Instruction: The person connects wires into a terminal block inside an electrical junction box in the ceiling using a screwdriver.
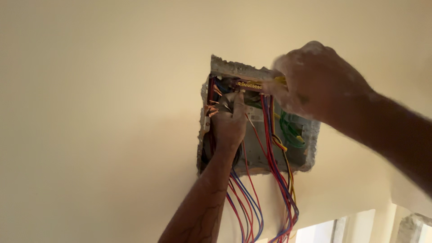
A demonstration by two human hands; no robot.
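Left hand: the left hand (pixel 229 126) reaches up into the recessed wall box (pixel 310 135), its fingers (pixel 238 101) pointing upward and pressed close together against the wiring just under the brass terminal bar (pixel 249 84); whether they pinch a wire cannot be told.
Right hand: the right hand (pixel 315 78) is fisted, fingers wrapped tight round a yellow-handled tool (pixel 280 81), whose tip meets the right end of the terminal bar.
Terminal bar: lies level across the top of the box, just below the upper edge.
Box edges: rough grey plaster rims the opening all round; the top edge sits just above both hands, and the left edge runs close beside the left wrist.
Open room: the lower right part of the box is free of hands, holding only green wires (pixel 290 130); the cream wall (pixel 99 112) around the opening is bare.
Wires: red and blue wires (pixel 245 207) hang out over the bottom edge in loops, beside the left forearm; another bundle (pixel 288 198) with yellow strands drops from the box's middle.
Labels: a pale plate (pixel 256 116) sits behind the left hand, markings too blurred to tell.
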